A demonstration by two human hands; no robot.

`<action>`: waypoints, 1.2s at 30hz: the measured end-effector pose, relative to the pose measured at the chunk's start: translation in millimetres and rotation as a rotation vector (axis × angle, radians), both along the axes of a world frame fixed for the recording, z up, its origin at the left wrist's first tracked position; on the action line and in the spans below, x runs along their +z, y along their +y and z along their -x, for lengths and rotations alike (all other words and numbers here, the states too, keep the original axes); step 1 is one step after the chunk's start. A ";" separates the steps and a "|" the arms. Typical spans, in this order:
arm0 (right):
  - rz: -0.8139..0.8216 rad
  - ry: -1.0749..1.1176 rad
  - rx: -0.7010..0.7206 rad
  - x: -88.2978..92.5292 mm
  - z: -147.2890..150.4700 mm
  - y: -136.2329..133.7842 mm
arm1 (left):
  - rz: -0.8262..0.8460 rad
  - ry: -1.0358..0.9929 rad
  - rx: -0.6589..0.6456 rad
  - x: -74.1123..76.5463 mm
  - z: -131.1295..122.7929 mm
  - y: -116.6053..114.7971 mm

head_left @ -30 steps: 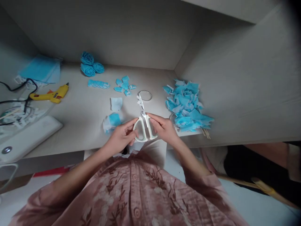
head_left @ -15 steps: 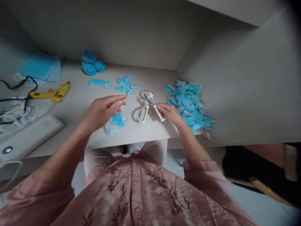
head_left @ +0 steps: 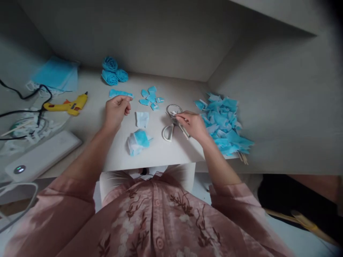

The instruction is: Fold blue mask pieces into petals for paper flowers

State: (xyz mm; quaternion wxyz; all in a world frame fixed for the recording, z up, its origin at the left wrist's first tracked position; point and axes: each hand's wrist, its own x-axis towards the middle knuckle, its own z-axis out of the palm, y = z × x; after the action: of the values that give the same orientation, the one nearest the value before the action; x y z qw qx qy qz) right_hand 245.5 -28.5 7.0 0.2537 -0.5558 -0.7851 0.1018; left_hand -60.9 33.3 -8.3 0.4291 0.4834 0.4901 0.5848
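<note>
Pale tabletop [head_left: 163,155] is topped at right by a heap of ragged blue scraps [head_left: 222,119].
Left hand [head_left: 115,111] and right hand [head_left: 192,124] are curled, fingertips drawn together, though whether anything is pinched cannot be told; splayed white-handled scissors [head_left: 172,132] are laid over a round metal ring [head_left: 174,105] beneath the right, a flat blue strip [head_left: 114,93] by the left.

White-handled scissors [head_left: 168,133] lie open, handles toward the front edge of the desk [head_left: 166,156]; a narrow blue strip [head_left: 115,93] lies nearer the back edge.
</note>
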 end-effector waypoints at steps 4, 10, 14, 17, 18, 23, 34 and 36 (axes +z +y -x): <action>0.062 -0.072 0.067 6.3 55.1 15.0 | 0.032 0.026 -0.010 -12.3 0.7 -1.9; 0.193 -0.296 0.051 2.3 116.8 57.4 | 0.028 0.084 -0.039 -25.9 1.0 1.9; 0.266 -0.274 0.103 -6.3 127.0 69.9 | 0.020 0.168 -0.084 -36.9 2.5 9.8; 0.244 -0.088 0.221 -6.4 122.3 70.3 | -0.036 0.238 -0.199 -42.1 1.8 11.5; 0.230 -0.018 0.266 -4.1 120.2 69.3 | -0.053 0.242 -0.254 -42.5 1.3 10.6; 0.134 0.239 0.429 12.7 114.3 64.1 | -0.026 0.179 -0.401 -33.5 -0.4 0.3; 0.513 0.864 0.261 -14.3 105.6 56.2 | 0.020 -0.186 -0.299 -11.8 -6.2 -11.2; 0.523 0.892 0.252 -16.0 108.3 54.2 | 0.016 -0.170 -0.296 -11.7 -8.6 -12.9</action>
State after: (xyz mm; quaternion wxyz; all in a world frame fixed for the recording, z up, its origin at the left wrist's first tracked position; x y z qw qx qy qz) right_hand 137.2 25.7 -9.0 0.4016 -0.4046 -0.6101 0.5504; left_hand -52.4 20.4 -20.0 0.5543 0.4956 0.3801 0.5501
